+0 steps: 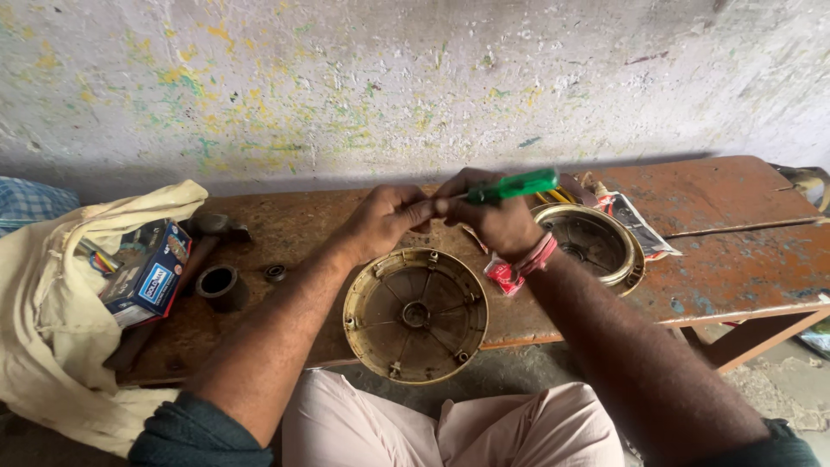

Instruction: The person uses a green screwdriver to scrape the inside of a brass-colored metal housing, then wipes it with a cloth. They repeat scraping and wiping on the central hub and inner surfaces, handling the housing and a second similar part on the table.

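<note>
Two bare hands met above the far edge of a worn wooden bench (726, 259). The right hand (497, 216) was closed around a green-handled screwdriver (510, 187), its handle pointing toward three o'clock and its shaft running toward the left hand (385, 216). The left hand's fingers were curled with the fingertips pinched at the screwdriver's tip end; whether a small part was held there could not be told. A red and white thread band (536, 255) sat on the right wrist.

Directly at six o'clock from the hands, a round, dirty cream-coloured fan cover (415, 314) lay open side up on the bench's near edge, showing ribs and a central hub, partly overhanging toward the person's lap. At three o'clock from the hands, a second round housing (592, 242) lay open side up, resting on a printed packet (640, 227), with yellow wires (553, 195) just beyond it.

At nine o'clock from the cover, a short black ring sleeve (220, 285) stood on the bench, with a small bearing (275, 272) just beside it. Further toward nine o'clock, a hammer (203, 238) lay near a cream cloth bag (52, 329), in which a small printed box (147, 277) sat.
</note>
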